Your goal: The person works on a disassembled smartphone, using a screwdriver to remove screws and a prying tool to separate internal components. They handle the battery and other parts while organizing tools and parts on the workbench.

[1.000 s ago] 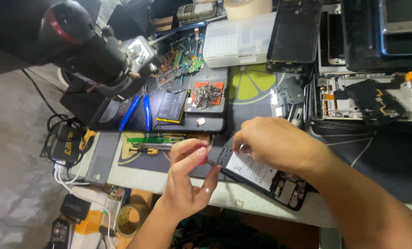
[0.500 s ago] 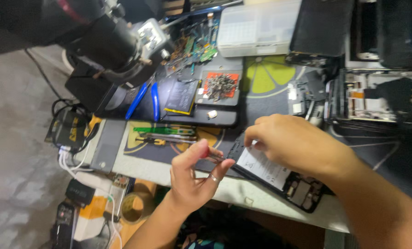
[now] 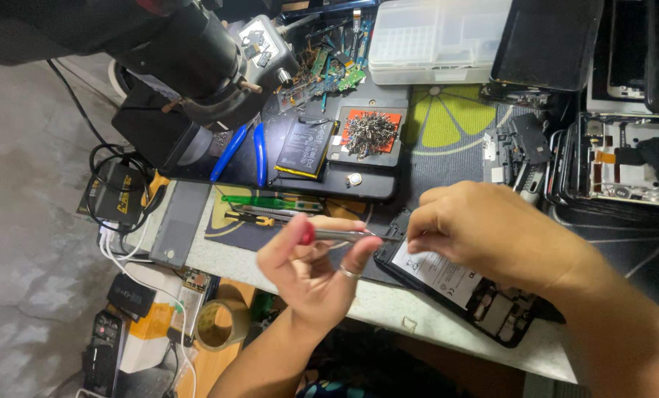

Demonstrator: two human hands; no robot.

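Observation:
My left hand (image 3: 311, 276) is shut on a thin screwdriver (image 3: 351, 236) with a red handle, held level. Its metal tip points right and reaches the upper left corner of an opened black phone (image 3: 492, 309), which lies on the front edge of the bench. A battery with a white label (image 3: 440, 274) shows inside the phone. My right hand (image 3: 492, 232) lies over the phone's upper end, fingers curled down on its edge beside the screwdriver tip. A ring sits on one left finger.
A black microscope (image 3: 197, 51) stands at the back left. Behind my hands are blue-handled pliers (image 3: 245, 151), a loose battery (image 3: 304, 147), a red tray of screws (image 3: 370, 133), circuit boards (image 3: 329, 66) and a clear plastic box (image 3: 436, 37). Stripped phones (image 3: 617, 158) lie right; a tape roll (image 3: 215, 324) below.
My left hand has turned so the screwdriver now lies level, with its tip at the phone's corner. My right hand stays on the phone. The view has shifted slightly.

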